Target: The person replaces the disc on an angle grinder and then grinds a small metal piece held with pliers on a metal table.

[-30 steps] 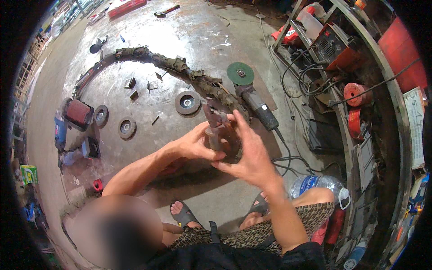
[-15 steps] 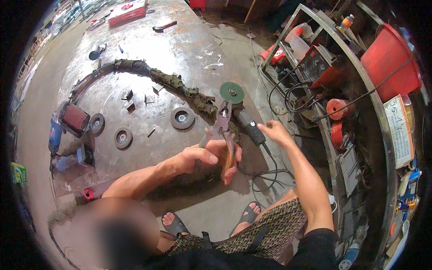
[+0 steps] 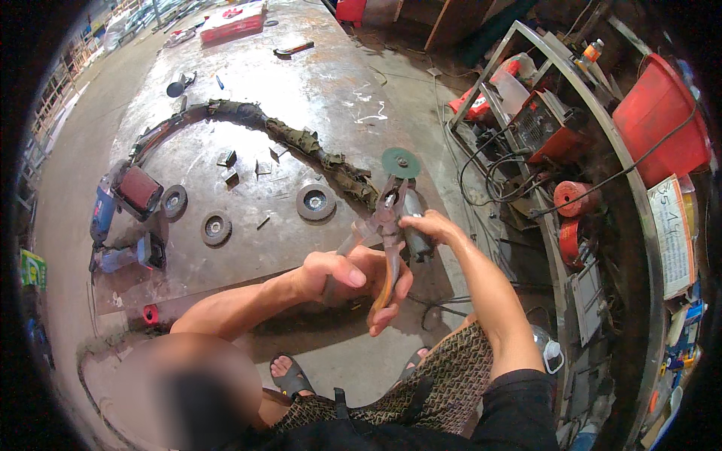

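Note:
My left hand [image 3: 350, 282] is wrapped round the spread handles of a pair of pliers [image 3: 388, 210], whose jaws point away from me. Close to the pliers' pivot are the fingertips of my right hand [image 3: 436, 227]; those fingers look bent together, and I cannot tell what they pinch, if anything. Behind them an angle grinder [image 3: 416, 201] with a green disc [image 3: 400, 163] lies at the table's right edge, its body partly covered by the pliers and my right hand. Left of the pliers, a flap disc [image 3: 315, 202] rests on the metal table [image 3: 286, 240].
A cloth-wrapped hose or cable bundle [image 3: 293, 137] arcs across the table. Small metal pieces [image 3: 263, 167], other discs [image 3: 216, 228] and a blue power tool [image 3: 103, 214] lie on the left. To the right stands a metal rack [image 3: 560, 90] with cables and a red bucket [image 3: 662, 120].
My right hand has come left and in to the pliers from beside the grinder. My left hand still holds the pliers. The whole view has shifted slightly.

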Motion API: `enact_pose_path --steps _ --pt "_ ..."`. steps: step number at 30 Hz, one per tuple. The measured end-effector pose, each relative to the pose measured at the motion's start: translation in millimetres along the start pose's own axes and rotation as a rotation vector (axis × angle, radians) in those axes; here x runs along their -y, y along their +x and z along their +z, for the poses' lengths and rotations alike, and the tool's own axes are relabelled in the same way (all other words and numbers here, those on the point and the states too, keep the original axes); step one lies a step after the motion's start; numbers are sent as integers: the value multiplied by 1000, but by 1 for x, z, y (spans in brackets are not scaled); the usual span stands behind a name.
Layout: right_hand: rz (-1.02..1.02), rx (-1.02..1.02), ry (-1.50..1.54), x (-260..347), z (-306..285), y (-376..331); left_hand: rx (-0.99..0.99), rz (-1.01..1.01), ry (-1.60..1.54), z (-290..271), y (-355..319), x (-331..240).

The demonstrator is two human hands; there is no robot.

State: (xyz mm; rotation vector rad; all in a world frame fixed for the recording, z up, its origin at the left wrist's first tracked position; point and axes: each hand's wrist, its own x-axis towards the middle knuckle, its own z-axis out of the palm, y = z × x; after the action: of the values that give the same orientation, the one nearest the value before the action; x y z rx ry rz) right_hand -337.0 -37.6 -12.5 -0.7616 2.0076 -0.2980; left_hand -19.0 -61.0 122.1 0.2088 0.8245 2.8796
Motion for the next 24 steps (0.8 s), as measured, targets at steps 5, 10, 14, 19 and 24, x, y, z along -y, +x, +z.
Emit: enact_pose_path --steps 5,10,14,19,24 --pt "-2 116 464 14 6 8 102 -27 -23 -3 4 4" --pt "-98 83 632 7 10 0 106 -68 -39 7 2 4" --pt "-177 -9 603 -4 2 -6 145 -63 -43 8 7 8" --pt "-313 -219 697 29 -16 -77 -110 77 228 13 12 6" --pt "-636 -301 1082 49 -48 -138 -444 350 821 -31 41 0"
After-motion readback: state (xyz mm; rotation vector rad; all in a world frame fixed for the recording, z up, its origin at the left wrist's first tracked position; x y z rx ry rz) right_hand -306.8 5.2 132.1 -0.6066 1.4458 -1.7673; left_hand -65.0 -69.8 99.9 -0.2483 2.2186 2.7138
